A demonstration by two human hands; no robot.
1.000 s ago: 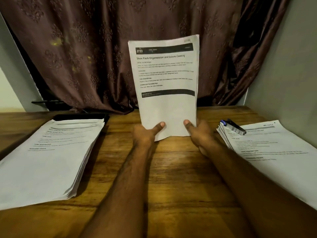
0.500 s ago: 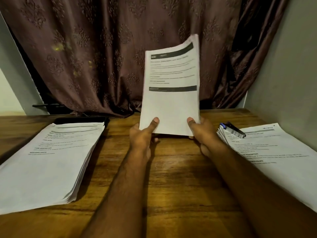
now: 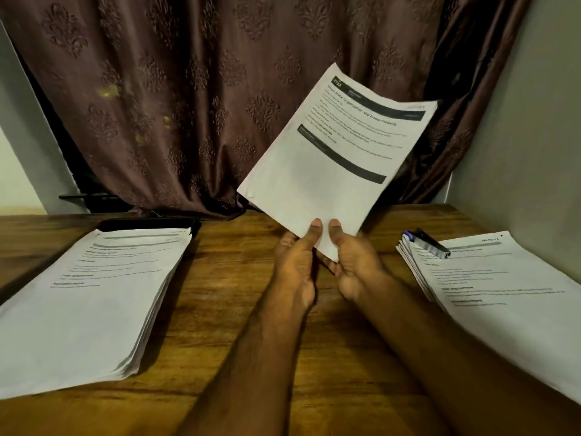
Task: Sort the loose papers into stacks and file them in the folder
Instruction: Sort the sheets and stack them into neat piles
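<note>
Both hands pinch the bottom corner of a thin sheaf of printed pages, held up over the wooden tabletop and tilted to the right. Header reads "2723", title looks like "Shoe Rack Organization and Insole Cleaning". Left hand and right hand each have a grip clamped on it, thumbs on top. Left paper stack covers a black folder; right paper stack has a binder clip. Brown curtain behind.
</note>
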